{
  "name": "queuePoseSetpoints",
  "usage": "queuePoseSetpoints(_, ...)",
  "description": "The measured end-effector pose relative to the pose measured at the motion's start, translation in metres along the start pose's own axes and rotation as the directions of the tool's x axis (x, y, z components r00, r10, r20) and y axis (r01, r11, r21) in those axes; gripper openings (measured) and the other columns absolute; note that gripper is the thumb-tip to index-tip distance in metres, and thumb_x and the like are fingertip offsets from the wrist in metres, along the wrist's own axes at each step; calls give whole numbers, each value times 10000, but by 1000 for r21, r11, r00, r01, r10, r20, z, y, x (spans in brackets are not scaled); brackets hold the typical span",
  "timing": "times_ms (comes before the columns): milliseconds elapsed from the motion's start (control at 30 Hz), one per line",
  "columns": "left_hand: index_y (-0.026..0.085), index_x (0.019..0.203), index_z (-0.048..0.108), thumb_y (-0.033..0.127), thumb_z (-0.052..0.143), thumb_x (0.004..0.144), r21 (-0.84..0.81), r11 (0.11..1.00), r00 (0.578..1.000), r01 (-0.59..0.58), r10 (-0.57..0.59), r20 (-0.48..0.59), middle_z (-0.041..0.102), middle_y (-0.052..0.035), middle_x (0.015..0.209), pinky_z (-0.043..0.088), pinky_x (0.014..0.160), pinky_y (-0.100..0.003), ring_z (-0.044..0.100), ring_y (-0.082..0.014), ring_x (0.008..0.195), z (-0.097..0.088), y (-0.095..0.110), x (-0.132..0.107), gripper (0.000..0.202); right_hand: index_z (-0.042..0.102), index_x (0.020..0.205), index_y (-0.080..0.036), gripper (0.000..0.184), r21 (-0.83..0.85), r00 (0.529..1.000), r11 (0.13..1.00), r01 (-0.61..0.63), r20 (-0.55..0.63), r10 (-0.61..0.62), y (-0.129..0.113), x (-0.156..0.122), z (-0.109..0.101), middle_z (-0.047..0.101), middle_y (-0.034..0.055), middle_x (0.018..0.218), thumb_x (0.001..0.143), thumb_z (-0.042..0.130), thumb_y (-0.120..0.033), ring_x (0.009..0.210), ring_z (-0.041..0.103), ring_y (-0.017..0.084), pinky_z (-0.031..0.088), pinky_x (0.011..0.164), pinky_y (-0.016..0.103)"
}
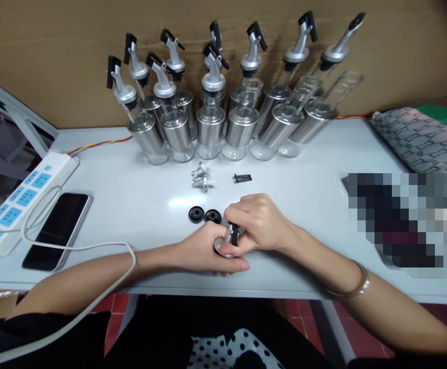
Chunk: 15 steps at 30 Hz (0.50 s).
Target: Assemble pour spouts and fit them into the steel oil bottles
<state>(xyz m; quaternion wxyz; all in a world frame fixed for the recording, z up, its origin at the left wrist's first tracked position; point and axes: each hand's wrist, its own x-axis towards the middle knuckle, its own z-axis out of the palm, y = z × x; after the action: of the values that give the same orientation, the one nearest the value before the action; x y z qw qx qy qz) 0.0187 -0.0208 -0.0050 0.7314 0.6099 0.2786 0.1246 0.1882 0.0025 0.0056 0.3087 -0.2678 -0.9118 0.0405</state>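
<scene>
My left hand is closed around a silver pourer cap near the front edge of the white table. My right hand pinches a small black part against the top of that cap. Just beyond my hands lie two black round rubber seals. Farther back rest loose silver spouts and a small black lever piece.
Several glass-and-steel oil bottles stand in rows at the back against a cardboard wall, most with pourer tops. On the left lie a white and blue power strip and a phone with a white cable. A patterned cloth sits at right.
</scene>
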Motion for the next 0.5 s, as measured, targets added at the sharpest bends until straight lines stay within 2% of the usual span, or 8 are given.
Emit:
queuePoseSetpoints(133,140,622,541,351,641,747,133,989,997,-58,65,-48,516,10,591,398,532,-223,473,-100,584,1,0,1,264,432,522,-199,586,-68,1000,997,26,2,-26,0,-1,2,439,-29,433,920,317,-613,385,304,101,263,438,264)
queuePoseSetpoints(267,149,615,496,380,612,740,174,985,998,10,2,-70,479,13,614,357,553,-240,435,-109,610,1,3,3,287,474,533,-189,628,-161,999,986,39,0,-40,2,-3,3,463,-11,434,952,235,-592,384,303,113,255,441,274)
queuePoseSetpoints(333,156,607,471,387,597,737,158,987,997,28,-16,-71,445,26,596,322,540,-241,398,-98,580,0,5,4,294,496,542,-182,635,-195,999,980,40,4,-40,2,-3,2,472,-4,436,965,219,-567,386,318,117,256,445,277)
queuePoseSetpoints(500,160,648,488,305,558,743,60,998,999,-26,28,-35,425,47,587,305,535,-228,360,-78,553,0,8,4,186,520,549,-170,653,-213,999,976,38,2,-38,1,-2,1,490,6,437,992,171,-497,381,344,117,263,458,283)
